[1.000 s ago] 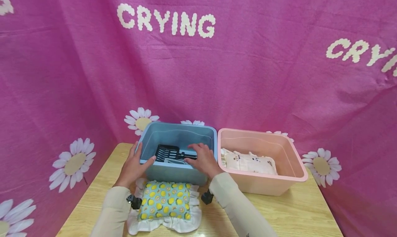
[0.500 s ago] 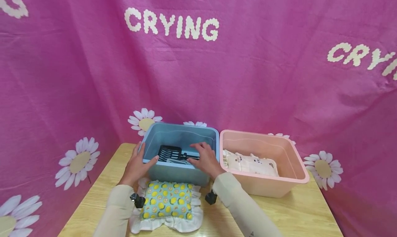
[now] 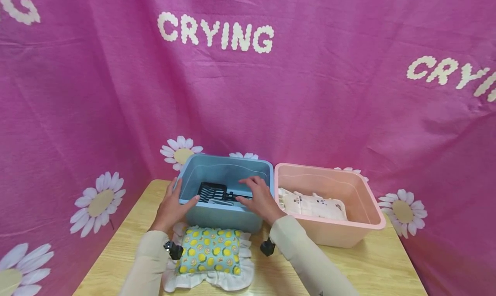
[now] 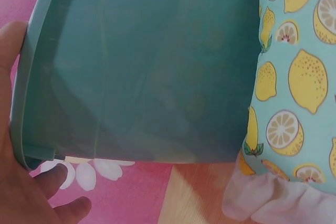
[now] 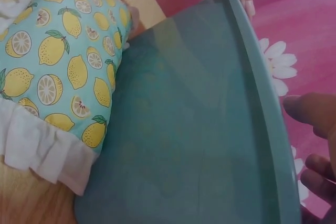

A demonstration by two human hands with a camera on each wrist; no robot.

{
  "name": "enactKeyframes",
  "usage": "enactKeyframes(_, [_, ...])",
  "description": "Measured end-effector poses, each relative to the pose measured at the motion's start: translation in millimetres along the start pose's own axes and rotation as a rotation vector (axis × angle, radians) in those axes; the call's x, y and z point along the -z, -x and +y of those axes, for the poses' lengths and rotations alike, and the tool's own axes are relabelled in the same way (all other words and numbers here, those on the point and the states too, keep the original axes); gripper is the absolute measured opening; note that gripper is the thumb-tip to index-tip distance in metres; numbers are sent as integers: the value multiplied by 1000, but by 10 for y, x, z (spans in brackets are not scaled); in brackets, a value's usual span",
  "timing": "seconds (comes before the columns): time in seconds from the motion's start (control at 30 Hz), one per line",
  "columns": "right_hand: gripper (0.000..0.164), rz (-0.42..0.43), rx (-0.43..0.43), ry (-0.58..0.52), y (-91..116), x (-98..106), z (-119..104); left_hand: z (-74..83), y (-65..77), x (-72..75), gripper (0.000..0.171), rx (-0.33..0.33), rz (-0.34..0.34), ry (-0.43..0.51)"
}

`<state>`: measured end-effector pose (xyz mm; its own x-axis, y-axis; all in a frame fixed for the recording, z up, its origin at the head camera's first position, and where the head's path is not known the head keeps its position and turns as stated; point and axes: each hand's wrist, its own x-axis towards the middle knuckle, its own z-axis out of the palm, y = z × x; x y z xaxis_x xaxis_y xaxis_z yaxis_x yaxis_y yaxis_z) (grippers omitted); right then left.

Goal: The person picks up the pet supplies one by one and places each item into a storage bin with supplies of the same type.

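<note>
A blue plastic bin (image 3: 224, 218) stands on the table, and inside it lies a black slotted scoop (image 3: 212, 192) with its handle toward the right. Below the scoop shows part of a pale, clear-looking item (image 3: 221, 201). My left hand (image 3: 172, 208) holds the bin's front left corner, thumb over the front rim and fingers on the outer left side. My right hand (image 3: 261, 199) reaches over the front rim near the right end, thumb and fingers parted above the scoop's handle, nothing between them. In front of the bin lies a lemon-print pillow (image 3: 211, 251) with white ruffles.
Beside the blue bin on the right is a pink bin (image 3: 329, 231) holding a cream ruffled pillow (image 3: 314, 205). Both stand on a wooden table (image 3: 372, 266). A magenta curtain (image 3: 310, 106) with daisies and lettering hangs behind and at the sides.
The head view has shifted slightly. My right hand has edged a little to the right over the bin. My left hand stays at the corner, and the scoop lies as before.
</note>
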<state>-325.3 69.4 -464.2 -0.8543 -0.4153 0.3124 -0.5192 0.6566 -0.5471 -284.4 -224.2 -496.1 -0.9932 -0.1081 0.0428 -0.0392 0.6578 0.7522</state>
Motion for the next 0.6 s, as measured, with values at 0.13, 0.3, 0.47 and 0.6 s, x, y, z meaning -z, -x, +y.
enactKeyframes(0.13, [50,-6,11,-1,43,50,-20,8,-12,5,103,14,-2,17])
enactKeyframes(0.3, [49,10,44,4,110,84,-42,4,-18,6,103,8,3,-1])
enactKeyframes(0.47, [49,37,68,-12,156,112,-77,-25,-16,5,105,7,2,-3])
enactKeyframes(0.6, [51,47,69,-12,190,134,-117,3,-30,10,106,16,1,11])
